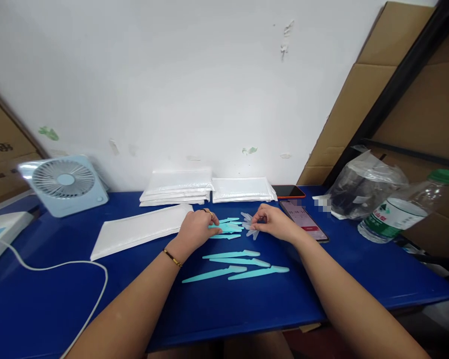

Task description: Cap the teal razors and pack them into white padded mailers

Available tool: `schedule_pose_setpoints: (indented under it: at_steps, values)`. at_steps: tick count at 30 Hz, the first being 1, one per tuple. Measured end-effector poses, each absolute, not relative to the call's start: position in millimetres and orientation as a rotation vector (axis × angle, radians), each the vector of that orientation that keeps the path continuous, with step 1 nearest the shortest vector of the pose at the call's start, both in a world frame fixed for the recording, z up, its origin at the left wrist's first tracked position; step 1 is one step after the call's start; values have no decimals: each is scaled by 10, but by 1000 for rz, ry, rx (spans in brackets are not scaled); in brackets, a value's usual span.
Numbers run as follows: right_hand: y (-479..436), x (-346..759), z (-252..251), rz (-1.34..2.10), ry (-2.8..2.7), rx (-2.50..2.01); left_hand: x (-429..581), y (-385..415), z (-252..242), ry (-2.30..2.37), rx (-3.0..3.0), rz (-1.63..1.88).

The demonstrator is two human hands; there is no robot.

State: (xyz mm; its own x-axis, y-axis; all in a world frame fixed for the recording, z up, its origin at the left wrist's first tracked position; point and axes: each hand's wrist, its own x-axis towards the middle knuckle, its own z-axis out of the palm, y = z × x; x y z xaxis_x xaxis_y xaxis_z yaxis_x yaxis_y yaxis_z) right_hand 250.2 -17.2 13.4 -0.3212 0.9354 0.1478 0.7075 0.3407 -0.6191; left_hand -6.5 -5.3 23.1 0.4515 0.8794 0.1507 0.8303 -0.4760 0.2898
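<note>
Teal cluster (230,228): a small bunch of teal plastic sticks, which lay on the blue worktop (247,309) between my two hands. My left hand (195,230) curled over its near end, fingers closed narrowly on it. My right hand (275,222) pinched the clear pieces (250,225) just beside the cluster, fingers narrow. Four loose teal sticks (243,264) lay side by side nearer to me, apart from both hands. A flat white envelope (142,229) lay left of my left hand, with envelope stacks (179,185) behind it. A phone (305,219) lay just right of my right hand. A fan (64,183) stood far left and a bottle (400,212) far right.
</note>
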Motion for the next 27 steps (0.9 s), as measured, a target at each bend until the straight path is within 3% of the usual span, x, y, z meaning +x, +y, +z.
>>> schedule_pose_setpoints:
  at_steps: [6,13,17,23,27]
  values:
    - [-337,2422,231,775,-2331,-1316,9,-270,312,1198,2569,255]
    - [-377,2304,204,834,-2495,-1204,81,-377,273,1234,2585,119]
    - [-335,2341,192,828,-2480,-1234,24,-322,286,1246,2640,139]
    - [-169,2511,152,560,-2147,-1488,-117,-124,251,1478,2584,261]
    - [-223,2551,243,687,-2171,-1469,-105,-187,276,1338,2532,264]
